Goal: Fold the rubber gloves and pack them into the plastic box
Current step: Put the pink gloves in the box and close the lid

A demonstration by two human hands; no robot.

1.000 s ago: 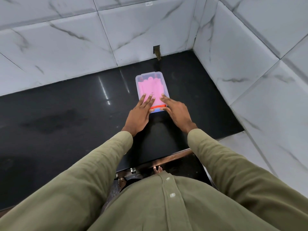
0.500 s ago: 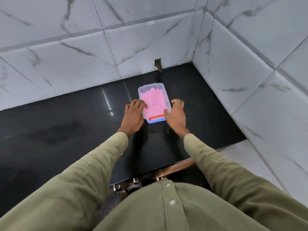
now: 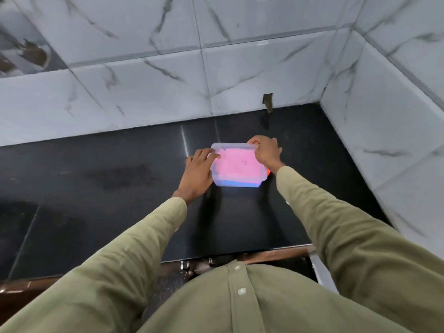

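Both hands grip the closed plastic box (image 3: 236, 168) on the black surface (image 3: 96, 179).
Left hand (image 3: 198, 174) fingers pinch its left edge; right hand (image 3: 265, 151) fingers pinch the far right corner; pink rubber gloves (image 3: 234, 164) inside.

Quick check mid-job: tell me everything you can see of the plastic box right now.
The plastic box is a translucent, rounded-corner rectangle lying flat on the black counter, its long side now across the view. Its clear lid appears on, pink gloves showing through. A blue band shows along the near edge, a red-orange bit at the right end. The left hand holds its left end; the right hand grips the far right corner.
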